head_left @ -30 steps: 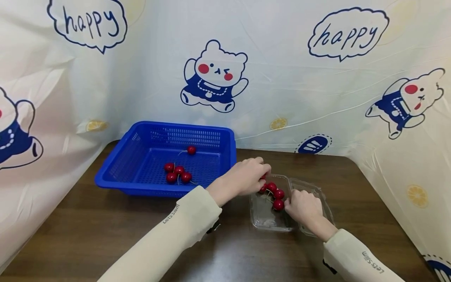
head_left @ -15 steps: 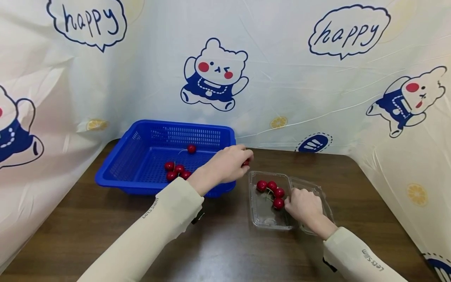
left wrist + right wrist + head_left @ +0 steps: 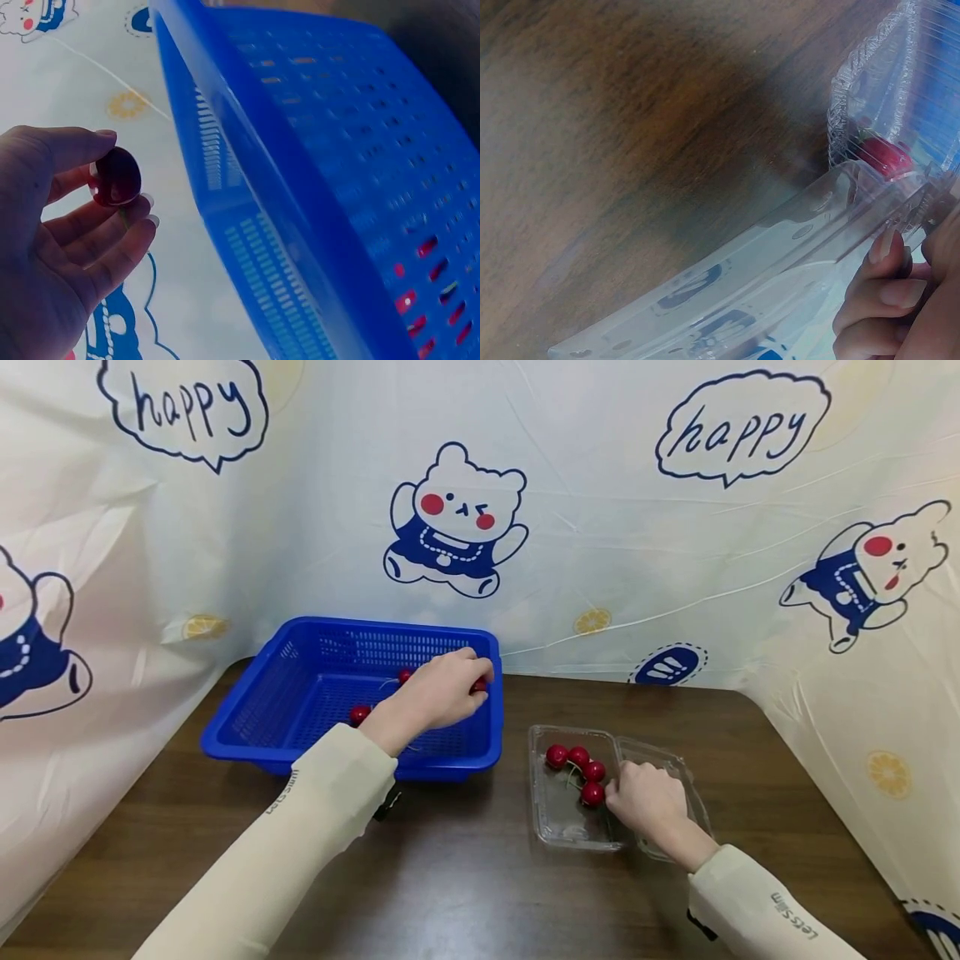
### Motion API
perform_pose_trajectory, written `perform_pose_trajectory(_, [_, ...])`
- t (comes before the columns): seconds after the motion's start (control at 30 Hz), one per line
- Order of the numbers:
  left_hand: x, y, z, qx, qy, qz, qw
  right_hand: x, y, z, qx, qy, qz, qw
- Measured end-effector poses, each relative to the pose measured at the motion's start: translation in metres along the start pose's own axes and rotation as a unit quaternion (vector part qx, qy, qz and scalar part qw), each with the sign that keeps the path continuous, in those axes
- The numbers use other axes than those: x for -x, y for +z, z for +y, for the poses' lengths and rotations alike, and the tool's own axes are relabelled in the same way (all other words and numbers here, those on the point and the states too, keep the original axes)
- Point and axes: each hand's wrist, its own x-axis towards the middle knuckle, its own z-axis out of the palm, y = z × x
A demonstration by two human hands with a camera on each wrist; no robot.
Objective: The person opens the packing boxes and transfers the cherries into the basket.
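Observation:
My left hand (image 3: pixel 442 689) is over the right part of the blue plastic basket (image 3: pixel 240 752), pinching a dark red cherry (image 3: pixel 116 178) between thumb and fingers. A green stem shows below the fruit in the left wrist view. Inside the basket a cherry (image 3: pixel 360 716) and another farther back are visible; the forearm hides others. My right hand (image 3: pixel 651 802) grips the edge of a clear plastic box (image 3: pixel 558 828) where its lid (image 3: pixel 670 762) joins, fingers curled there in the right wrist view. Several cherries (image 3: pixel 578 757) with stems lie in the box.
The brown wooden table (image 3: pixel 480 877) carries the basket on the left and the box on the right. Behind it hangs a pale printed curtain (image 3: pixel 585 552), close to the basket's back rim.
My left hand has carried the cherry from above the clear box leftward to the basket. My right hand has stayed at the box edge.

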Motion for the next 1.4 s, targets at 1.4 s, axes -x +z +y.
perform_pose_trajectory(1.4, [0.026, 0.011, -0.087, -0.081, -0.116, -0.022, 0.9896, 0.0, 0.0, 0.0, 0.005, 0.0, -0.001, 1.0])
